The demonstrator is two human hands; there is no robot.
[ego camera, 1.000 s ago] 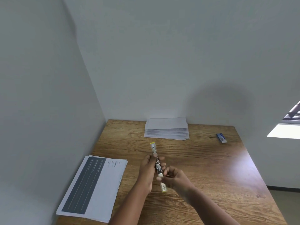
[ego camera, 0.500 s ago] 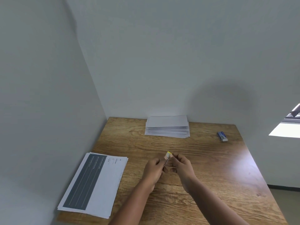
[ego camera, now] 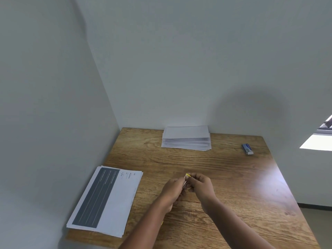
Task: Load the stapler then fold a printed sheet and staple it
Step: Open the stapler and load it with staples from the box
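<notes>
A small stapler with a yellow tip (ego camera: 187, 175) is pinched between both hands over the middle of the wooden table (ego camera: 233, 186). My left hand (ego camera: 173, 188) grips it from the left and my right hand (ego camera: 200, 184) from the right, fingers closed around it. Most of the stapler is hidden by the fingers; only the yellow end and a bit of metal show. A stack of printed sheets (ego camera: 106, 200) with a dark block lies at the table's left front. A small blue staple box (ego camera: 247, 149) lies at the far right.
A pile of folded white sheets (ego camera: 186, 138) sits at the back against the wall. Walls close the table on the left and behind. The table's right edge drops to the floor.
One second ago the stapler was swung open and upright between the hands; now it is folded together and mostly hidden in both hands, which have moved slightly forward over the table.
</notes>
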